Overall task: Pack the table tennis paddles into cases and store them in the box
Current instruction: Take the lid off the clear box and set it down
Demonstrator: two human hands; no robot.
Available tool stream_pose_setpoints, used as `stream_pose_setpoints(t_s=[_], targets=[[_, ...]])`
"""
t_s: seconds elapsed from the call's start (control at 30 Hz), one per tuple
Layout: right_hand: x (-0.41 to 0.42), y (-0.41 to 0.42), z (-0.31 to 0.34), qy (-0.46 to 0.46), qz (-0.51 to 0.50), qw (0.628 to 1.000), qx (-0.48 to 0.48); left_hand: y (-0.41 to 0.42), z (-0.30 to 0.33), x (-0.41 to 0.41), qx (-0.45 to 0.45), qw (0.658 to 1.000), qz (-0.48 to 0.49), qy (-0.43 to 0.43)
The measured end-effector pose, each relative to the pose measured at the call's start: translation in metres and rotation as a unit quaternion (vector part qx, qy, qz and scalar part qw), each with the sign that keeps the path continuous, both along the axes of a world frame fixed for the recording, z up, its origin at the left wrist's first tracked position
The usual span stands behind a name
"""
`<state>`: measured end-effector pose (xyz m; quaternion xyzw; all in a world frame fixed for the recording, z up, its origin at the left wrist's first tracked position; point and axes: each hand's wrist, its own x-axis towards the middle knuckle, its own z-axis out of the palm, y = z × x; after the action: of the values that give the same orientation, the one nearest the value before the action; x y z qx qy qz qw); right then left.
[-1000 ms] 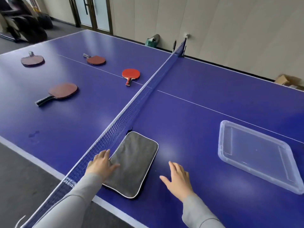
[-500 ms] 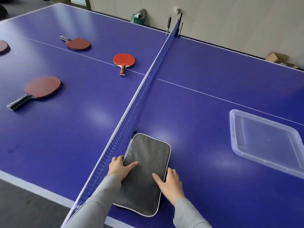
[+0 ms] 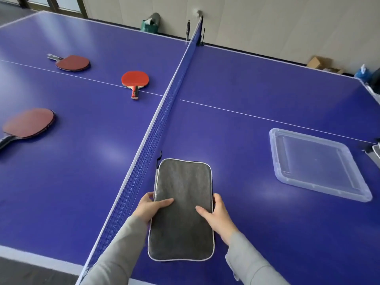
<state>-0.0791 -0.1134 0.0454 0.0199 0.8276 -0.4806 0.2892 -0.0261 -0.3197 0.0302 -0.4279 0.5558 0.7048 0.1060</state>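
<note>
A grey paddle case (image 3: 183, 202) with white piping lies flat on the blue table, just right of the net. My left hand (image 3: 149, 207) grips its left edge, thumb on top. My right hand (image 3: 219, 215) grips its right edge the same way. A clear plastic box (image 3: 320, 194) sits to the right of the case. Across the net lie three paddles: a bright red one (image 3: 134, 79), a dark red one (image 3: 73, 62) farther back, and a brownish-red one (image 3: 28, 123) at the left edge.
The net (image 3: 162, 124) runs from near my left arm to the far table edge. A cardboard box (image 3: 317, 62) and a green bag (image 3: 149, 24) stand by the wall. A metal object (image 3: 375, 153) shows at the right edge.
Both hands moved from resting beside and on the case to gripping its two long edges. The camera view swung right and down.
</note>
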Motion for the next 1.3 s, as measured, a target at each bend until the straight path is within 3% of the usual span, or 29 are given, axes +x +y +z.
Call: stream_pose_setpoints(t_s=[0.23,0.4,0.47,0.53,0.67,0.83,1.03,1.2,1.3], targets=[[-0.033,0.057,0.061,0.066,0.009,0.998,0.009,0.049,0.047,-0.023,0.09,0.989,-0.033,0.112],[-0.019,0.116,0.083,0.15,-0.122,0.981,-0.011,0.106,0.075,-0.039,0.122,0.98,0.008,0.159],[0.002,0.145,0.085,0.158,-0.23,0.959,-0.056,0.136,0.081,-0.042,0.138,0.976,0.034,0.163],[0.023,0.169,0.085,0.11,-0.316,0.933,-0.131,0.168,0.086,-0.042,0.167,0.971,0.055,0.163],[0.049,0.214,0.089,0.018,-0.364,0.871,-0.331,0.248,0.097,-0.031,0.225,0.958,0.066,0.164],[0.072,0.302,0.104,0.065,-0.404,0.829,-0.38,0.346,0.113,-0.006,0.233,0.951,0.008,0.201],[0.106,0.436,0.129,0.103,-0.431,0.788,-0.427,0.456,0.136,0.023,0.212,0.934,-0.127,0.257],[0.134,0.548,0.157,0.149,-0.432,0.781,-0.427,0.503,0.149,0.028,0.231,0.905,-0.206,0.293],[0.15,0.611,0.171,0.165,-0.432,0.789,-0.405,0.523,0.164,0.013,0.194,0.895,-0.254,0.312]])
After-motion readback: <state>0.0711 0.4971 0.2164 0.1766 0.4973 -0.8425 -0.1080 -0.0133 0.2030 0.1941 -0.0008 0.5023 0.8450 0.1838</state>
